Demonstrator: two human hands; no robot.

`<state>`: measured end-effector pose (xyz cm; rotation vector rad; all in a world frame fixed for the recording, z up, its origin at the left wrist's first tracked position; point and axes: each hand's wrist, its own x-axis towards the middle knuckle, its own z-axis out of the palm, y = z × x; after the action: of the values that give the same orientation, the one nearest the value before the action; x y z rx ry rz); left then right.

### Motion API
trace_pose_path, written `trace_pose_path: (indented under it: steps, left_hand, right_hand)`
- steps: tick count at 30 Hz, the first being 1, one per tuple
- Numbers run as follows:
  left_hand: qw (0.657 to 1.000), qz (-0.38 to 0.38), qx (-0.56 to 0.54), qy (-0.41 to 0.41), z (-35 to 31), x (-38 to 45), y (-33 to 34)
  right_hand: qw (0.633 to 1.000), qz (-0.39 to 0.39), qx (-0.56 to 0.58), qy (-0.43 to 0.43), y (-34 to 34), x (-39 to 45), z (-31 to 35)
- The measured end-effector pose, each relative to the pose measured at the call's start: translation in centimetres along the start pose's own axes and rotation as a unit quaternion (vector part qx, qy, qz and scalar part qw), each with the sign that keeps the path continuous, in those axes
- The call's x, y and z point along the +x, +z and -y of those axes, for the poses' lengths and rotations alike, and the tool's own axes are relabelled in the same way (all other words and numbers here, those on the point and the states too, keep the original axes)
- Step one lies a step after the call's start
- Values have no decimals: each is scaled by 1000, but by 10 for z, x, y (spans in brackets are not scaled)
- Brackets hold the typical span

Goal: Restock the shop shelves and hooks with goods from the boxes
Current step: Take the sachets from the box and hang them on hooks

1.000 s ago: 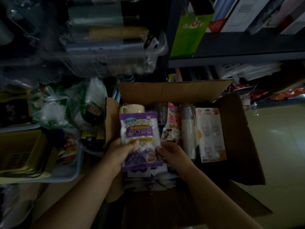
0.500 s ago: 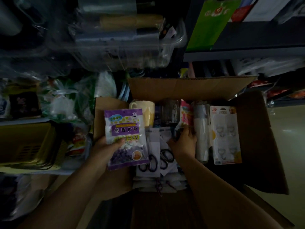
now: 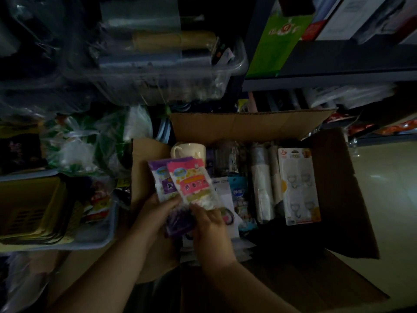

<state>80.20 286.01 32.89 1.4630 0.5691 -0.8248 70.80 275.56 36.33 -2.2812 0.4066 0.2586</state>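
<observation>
An open cardboard box of goods stands on the floor below me. My left hand grips a purple sachet pack over the box's left side. My right hand pinches a pink sachet pack and lays it on top of the purple one. Inside the box are a cream mug, white rolls, a carded hook set and small carded items, partly hidden by my hands.
Left of the box a grey tray holds a yellow basket and bagged goods. A clear plastic bin of rolls sits above. Dark shelves with boxed goods run at the upper right. Pale floor lies to the right.
My right hand took a pink pack out of the box and brought it onto the purple pack. My left hand kept hold of the purple pack and moved slightly right.
</observation>
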Motion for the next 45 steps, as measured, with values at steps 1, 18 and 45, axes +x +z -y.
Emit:
trace_pose_path:
  steps: [1,18,45]
  left_hand:
    - [1000,-6,6,1,0,2,-1]
    - [990,-100,40,86,-9,-13,-25]
    - [993,-105,-4,54,1,-23,-95]
  right_hand:
    - [1000,17,2,-8,1,-2,4]
    - [990,-35,82,110,-26,1,-49]
    - [947,67,110,294,33,24,-41]
